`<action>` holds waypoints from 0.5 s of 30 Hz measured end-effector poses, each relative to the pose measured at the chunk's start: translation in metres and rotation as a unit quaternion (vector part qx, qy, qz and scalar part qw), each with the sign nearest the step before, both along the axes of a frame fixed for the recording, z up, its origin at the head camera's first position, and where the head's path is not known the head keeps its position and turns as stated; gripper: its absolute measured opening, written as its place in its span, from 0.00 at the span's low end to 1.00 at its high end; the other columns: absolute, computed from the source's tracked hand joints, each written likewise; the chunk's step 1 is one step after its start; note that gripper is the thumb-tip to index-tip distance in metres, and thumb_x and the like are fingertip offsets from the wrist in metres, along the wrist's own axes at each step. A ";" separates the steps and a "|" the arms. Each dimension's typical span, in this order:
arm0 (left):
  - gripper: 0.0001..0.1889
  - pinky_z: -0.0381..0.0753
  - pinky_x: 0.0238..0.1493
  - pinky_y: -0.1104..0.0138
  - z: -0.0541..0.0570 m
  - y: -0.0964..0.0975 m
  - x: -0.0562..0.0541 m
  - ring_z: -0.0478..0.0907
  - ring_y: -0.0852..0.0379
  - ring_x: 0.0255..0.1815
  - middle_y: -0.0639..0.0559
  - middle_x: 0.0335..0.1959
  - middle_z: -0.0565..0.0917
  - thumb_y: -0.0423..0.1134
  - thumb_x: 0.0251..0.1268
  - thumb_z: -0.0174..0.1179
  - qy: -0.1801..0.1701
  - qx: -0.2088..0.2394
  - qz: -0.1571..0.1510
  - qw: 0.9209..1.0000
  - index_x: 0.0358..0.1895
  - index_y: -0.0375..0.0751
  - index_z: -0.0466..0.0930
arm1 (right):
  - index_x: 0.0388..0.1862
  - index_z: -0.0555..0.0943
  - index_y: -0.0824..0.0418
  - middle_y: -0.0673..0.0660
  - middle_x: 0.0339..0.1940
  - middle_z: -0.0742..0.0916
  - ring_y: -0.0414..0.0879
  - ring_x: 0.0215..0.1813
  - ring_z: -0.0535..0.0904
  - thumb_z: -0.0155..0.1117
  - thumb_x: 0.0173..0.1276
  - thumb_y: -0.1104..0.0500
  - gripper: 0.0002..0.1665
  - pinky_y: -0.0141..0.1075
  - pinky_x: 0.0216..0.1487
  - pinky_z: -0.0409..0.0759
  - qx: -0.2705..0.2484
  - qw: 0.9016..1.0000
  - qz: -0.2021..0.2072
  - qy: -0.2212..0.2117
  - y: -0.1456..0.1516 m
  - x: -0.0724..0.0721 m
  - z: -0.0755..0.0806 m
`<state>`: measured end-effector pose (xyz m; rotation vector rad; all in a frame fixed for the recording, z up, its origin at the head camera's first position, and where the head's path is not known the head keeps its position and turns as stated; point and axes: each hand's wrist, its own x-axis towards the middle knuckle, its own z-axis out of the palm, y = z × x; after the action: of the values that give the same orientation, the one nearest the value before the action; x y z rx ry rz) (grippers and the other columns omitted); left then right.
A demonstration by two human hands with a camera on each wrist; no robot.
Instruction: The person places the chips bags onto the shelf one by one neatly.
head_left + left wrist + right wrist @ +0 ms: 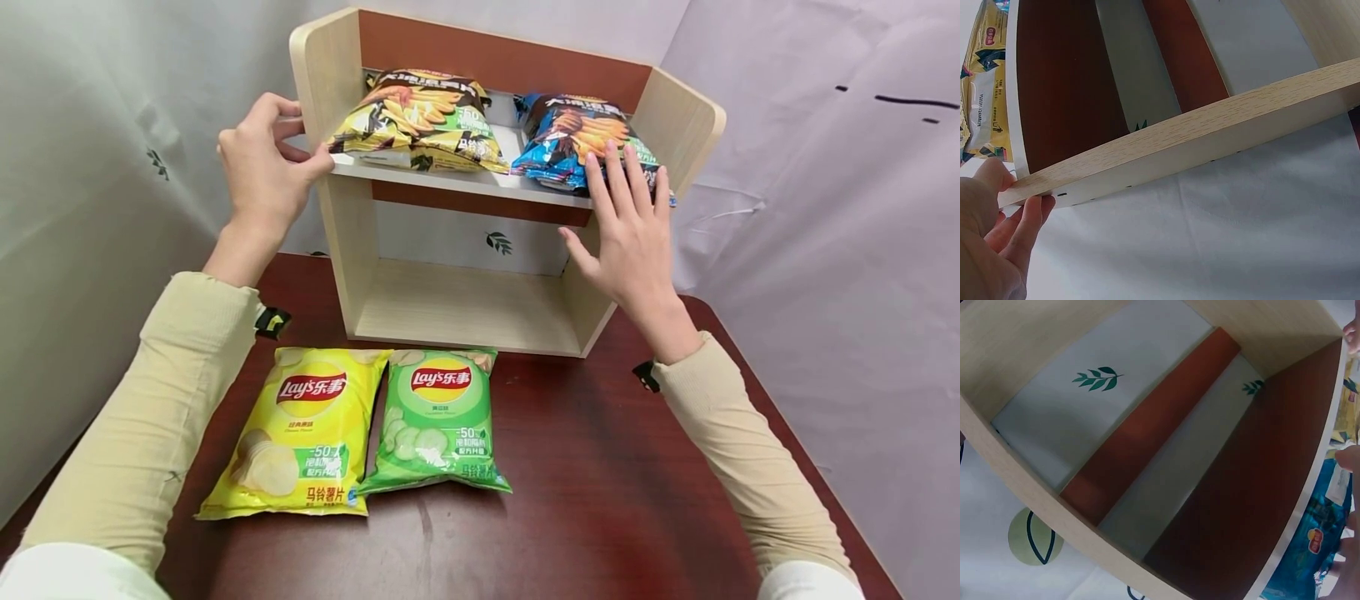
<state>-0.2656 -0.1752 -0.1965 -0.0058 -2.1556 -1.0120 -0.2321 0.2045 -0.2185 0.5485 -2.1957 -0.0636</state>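
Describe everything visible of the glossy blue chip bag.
The glossy blue chip bag looks like puffed plastic, with black areas and golden chips printed on its front. It lies tilted, front facing up and outward, on the right of the pale wood-look rack's upper shelf. The right hand's spread fingers cover its right side, apparently touching it.

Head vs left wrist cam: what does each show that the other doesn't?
Head only: the yellow chip bag and green chip bag on the table, plus the right hand.
Left wrist only: the brown underside of the upper shelf and small dark marks along the outside of the side panel.
Both: the left hand gripping that panel, and the gold-and-black chip bag nearby.
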 end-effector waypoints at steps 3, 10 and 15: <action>0.18 0.80 0.39 0.80 0.000 0.000 0.000 0.66 0.88 0.21 0.53 0.53 0.84 0.46 0.57 0.62 -0.001 -0.001 0.001 1.000 0.51 0.47 0.78 | 0.78 0.49 0.53 0.57 0.79 0.57 0.53 0.80 0.47 0.49 0.66 0.35 0.48 0.59 0.77 0.40 -0.003 1.000 -0.008 -0.003 -0.002 0.001 -0.001; 0.19 0.80 0.40 0.80 0.001 0.000 0.002 0.66 0.88 0.22 0.53 0.53 0.84 0.46 0.57 0.62 -0.006 -0.004 0.000 1.000 0.52 0.46 0.78 | 0.79 0.44 0.52 0.55 0.81 0.51 0.53 0.81 0.41 0.50 0.65 0.34 0.51 0.58 0.77 0.34 -0.022 0.999 -0.025 -0.022 -0.010 0.011 -0.005; 0.19 0.81 0.41 0.78 0.001 0.000 0.002 0.74 0.81 0.26 0.54 0.54 0.84 0.47 0.58 0.61 -0.007 -0.005 0.002 1.000 0.52 0.46 0.78 | 0.79 0.44 0.52 0.55 0.81 0.51 0.52 0.81 0.40 0.48 0.66 0.33 0.51 0.58 0.77 0.34 -0.022 0.999 -0.023 -0.024 -0.015 0.021 -0.007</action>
<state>-0.2637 -0.1748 -0.1951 0.0013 -2.1726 -1.0023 -0.2107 0.1899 -0.2252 0.4809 -2.2514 -0.0269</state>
